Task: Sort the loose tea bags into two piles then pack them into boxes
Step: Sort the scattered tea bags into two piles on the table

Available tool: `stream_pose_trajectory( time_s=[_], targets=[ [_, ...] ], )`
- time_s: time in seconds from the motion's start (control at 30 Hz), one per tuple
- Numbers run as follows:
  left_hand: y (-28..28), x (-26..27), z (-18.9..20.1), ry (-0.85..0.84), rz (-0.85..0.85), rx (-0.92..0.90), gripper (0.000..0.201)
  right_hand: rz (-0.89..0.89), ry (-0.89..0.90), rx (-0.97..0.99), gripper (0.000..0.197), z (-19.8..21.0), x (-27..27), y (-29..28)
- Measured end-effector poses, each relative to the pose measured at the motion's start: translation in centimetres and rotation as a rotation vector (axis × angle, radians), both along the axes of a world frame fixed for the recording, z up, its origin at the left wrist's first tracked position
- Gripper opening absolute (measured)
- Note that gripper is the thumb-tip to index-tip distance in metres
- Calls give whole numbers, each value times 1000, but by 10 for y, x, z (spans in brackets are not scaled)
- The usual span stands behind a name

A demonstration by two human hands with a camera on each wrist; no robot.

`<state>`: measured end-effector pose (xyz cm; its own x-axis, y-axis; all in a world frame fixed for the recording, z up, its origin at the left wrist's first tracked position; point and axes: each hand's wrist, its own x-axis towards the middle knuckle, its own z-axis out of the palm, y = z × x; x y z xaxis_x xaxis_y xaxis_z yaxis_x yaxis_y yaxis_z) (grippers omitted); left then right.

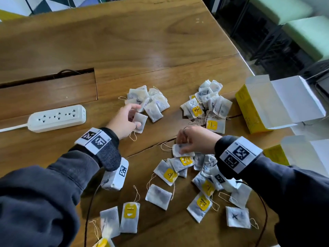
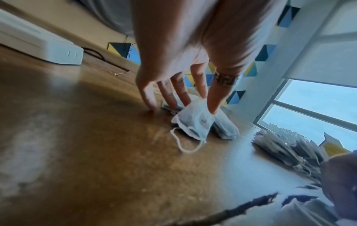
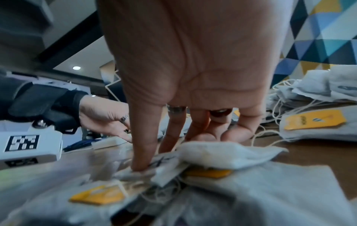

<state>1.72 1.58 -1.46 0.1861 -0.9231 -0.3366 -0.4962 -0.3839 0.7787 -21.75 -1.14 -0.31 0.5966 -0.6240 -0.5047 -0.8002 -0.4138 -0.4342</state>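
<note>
Two sorted piles lie on the wooden table [image 1: 142, 41]: a left pile [image 1: 151, 102] of plain white tea bags and a right pile [image 1: 210, 104] of bags with pen marks and yellow tags. My left hand [image 1: 136, 115] is at the near edge of the left pile and pinches one tea bag [image 1: 141, 121] [image 2: 193, 122] between thumb and straight fingers, its string dangling. My right hand [image 1: 183, 145] [image 3: 173, 149] reaches into the loose tea bags [image 1: 195, 184] near me, thumb and curled fingers on a white tea bag [image 1: 178, 152] [image 3: 222, 152].
An open yellow-and-white box [image 1: 252, 107] stands at the right by the table edge, a second box [image 1: 277, 154] nearer me. A white power strip [image 1: 57, 118] lies to the left below a cable slot [image 1: 48, 77]. Dark cables run from my wrists.
</note>
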Motion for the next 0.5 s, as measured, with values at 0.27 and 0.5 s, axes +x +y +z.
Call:
stream_pose_trajectory(
  time_s=[0.27, 0.5],
  targets=[
    [28, -8, 7, -374, -17, -18, 32, -66, -80, 3, 13, 6, -7, -1],
    [50, -49, 25, -456, -224, -148, 31, -521, -600, 205, 14, 23, -47, -8]
  ],
)
